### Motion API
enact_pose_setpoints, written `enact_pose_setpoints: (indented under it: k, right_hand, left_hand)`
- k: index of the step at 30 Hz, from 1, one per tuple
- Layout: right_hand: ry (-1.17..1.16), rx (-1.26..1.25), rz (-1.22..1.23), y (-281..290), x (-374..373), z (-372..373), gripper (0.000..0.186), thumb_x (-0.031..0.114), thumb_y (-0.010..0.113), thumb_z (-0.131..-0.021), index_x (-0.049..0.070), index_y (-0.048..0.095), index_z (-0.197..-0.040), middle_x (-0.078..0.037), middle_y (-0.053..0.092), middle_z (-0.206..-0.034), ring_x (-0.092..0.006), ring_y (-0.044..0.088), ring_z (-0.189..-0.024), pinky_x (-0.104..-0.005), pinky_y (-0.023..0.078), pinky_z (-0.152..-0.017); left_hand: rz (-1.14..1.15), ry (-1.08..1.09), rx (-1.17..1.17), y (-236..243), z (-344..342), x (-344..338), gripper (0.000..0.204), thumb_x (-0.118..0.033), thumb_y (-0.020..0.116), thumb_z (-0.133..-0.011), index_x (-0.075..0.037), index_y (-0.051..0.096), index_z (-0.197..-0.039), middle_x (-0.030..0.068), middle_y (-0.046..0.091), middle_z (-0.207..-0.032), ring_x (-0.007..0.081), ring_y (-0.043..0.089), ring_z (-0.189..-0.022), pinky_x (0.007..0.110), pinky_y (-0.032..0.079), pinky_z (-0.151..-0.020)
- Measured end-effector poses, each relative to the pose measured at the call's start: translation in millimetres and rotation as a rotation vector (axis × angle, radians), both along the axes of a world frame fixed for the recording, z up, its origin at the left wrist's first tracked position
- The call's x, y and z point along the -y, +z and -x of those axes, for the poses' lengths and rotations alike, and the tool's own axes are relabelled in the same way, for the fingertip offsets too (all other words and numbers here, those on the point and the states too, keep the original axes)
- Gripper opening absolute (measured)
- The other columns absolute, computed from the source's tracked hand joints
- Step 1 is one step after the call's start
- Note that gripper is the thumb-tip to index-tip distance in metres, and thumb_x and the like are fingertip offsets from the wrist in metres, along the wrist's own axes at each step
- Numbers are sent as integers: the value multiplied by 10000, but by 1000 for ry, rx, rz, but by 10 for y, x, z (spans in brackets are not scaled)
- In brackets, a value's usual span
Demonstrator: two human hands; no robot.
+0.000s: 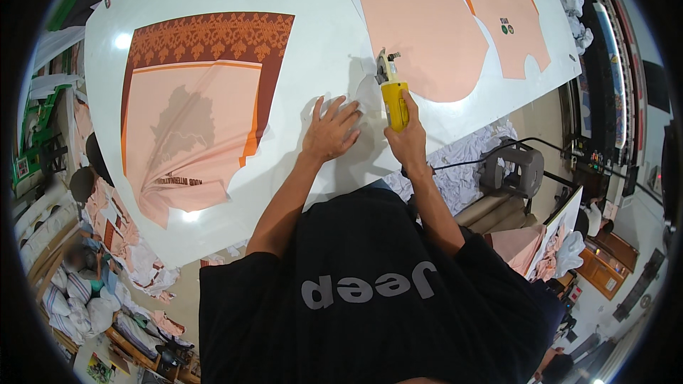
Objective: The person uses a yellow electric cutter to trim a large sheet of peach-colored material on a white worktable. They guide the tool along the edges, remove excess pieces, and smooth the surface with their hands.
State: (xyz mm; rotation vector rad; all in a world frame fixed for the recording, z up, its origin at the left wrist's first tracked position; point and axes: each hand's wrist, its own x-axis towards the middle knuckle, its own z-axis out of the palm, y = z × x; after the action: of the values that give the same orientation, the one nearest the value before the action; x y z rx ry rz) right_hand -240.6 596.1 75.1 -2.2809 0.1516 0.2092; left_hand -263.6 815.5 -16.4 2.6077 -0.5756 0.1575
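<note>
My right hand (408, 141) is wrapped round the yellow body of an electric rotary fabric cutter (394, 103). Its metal head points away from me, at the left edge of a large peach fabric piece (427, 35). From the cutter's near end a black cord runs off to the right. My left hand (331, 131) rests on the white tabletop (320, 50) with its fingers spread, holding nothing. Left of it lies a peach fabric piece (192, 121) with a dark printed shape and creases, over a brown-and-orange patterned piece (206, 35).
Another peach piece (506, 25) with small printed emblems lies at the far right of the table. Beyond the table's near right edge are heaped white fabric (459, 160) and a grey frame-like object (514, 171). A person (85, 259) is among sacks at the lower left.
</note>
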Motion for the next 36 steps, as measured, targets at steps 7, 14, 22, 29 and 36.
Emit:
enact_pose_setpoints:
  k: [7,14,22,29,36]
  right_hand:
    - [41,25,15,-21,-49,-395,915,-14,673,-867,165,375,-1714,-306,683,-1442,-519,671,-1292,-554,551,-1088]
    - [53,-4,31,-56,-127,-864,971,16,700,-849,218,330,-1723,-330,675,-1453,-527,682,-1301,-523,563,-1107]
    - [37,-36,17,-48,-220,-1161,951,46,754,-881,230,344,-1719,-290,672,-1482,-494,697,-1298,-496,581,-1087]
    - [33,-20,22,-69,-302,-1386,946,66,768,-887,237,351,-1719,-269,671,-1496,-475,693,-1311,-477,586,-1071]
    - [40,-3,35,-112,-437,-1778,968,62,744,-861,263,352,-1722,-262,669,-1497,-451,710,-1283,-455,608,-1010]
  left_hand:
    - [9,-15,-12,10,5,-12,457,-424,752,-994,-163,751,-1370,-27,600,-1589,243,487,-1533,638,301,-1306]
    - [23,-23,-32,-43,-1,-12,444,-411,748,-996,-140,783,-1346,-15,640,-1553,241,493,-1534,621,302,-1308]
    - [23,-25,-28,2,-5,-13,449,-406,725,-1014,-138,772,-1371,-12,620,-1582,244,483,-1543,618,299,-1315]
    - [2,-38,-79,31,-15,-28,466,-421,693,-1036,-130,756,-1395,-11,598,-1610,247,462,-1559,603,280,-1333]
    - [-46,-41,-136,48,-16,-24,474,-438,650,-1064,-131,744,-1412,-11,594,-1613,247,437,-1582,601,244,-1351]
